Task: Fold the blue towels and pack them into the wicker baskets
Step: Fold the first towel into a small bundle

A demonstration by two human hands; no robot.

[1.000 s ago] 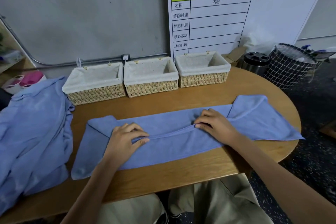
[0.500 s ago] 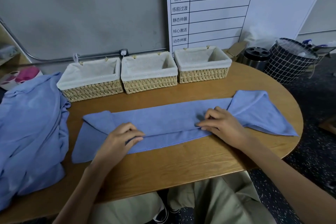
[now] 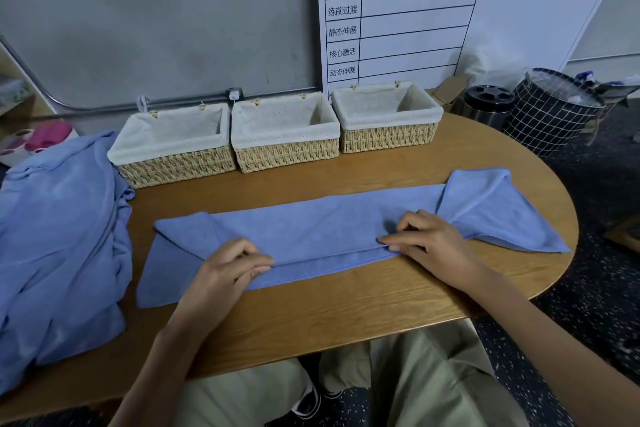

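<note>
Long blue microfibre towel [image 3: 329, 232]: lay folded lengthwise across the oval wooden table [image 3: 346, 315], ends flaring out past both hands. Left hand [image 3: 221, 274] and right hand [image 3: 429, 243]: each pinched the folded near edge. Three cloth-lined wicker baskets [image 3: 284, 135]: stood in a row on the far side.

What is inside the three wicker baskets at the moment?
Only the cream cloth lining shows inside the left basket, middle basket and right basket. No towel is visible in any; their near walls hide the bottoms' front parts.
</note>
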